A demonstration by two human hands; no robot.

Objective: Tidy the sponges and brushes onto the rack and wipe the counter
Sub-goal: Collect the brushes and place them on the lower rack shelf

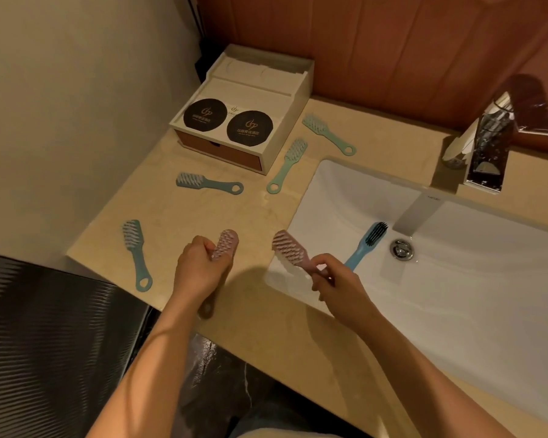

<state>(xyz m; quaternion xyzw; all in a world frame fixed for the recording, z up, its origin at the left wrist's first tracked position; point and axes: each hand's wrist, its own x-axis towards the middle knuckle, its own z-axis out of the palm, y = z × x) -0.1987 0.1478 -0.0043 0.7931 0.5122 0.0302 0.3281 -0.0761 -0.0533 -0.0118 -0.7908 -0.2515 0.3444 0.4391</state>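
My left hand grips a pink brush by its handle over the beige counter, bristle head pointing away. My right hand holds a second pink brush at the sink's left rim. A blue brush with dark bristles lies inside the white sink. Several teal brushes lie loose on the counter: one at the front left, one in the middle, and two beside the box.
A white organiser box with two black round coasters stands at the back of the counter. A chrome tap rises behind the sink. A wall bounds the left side, and a dark bin sits below the counter's front edge.
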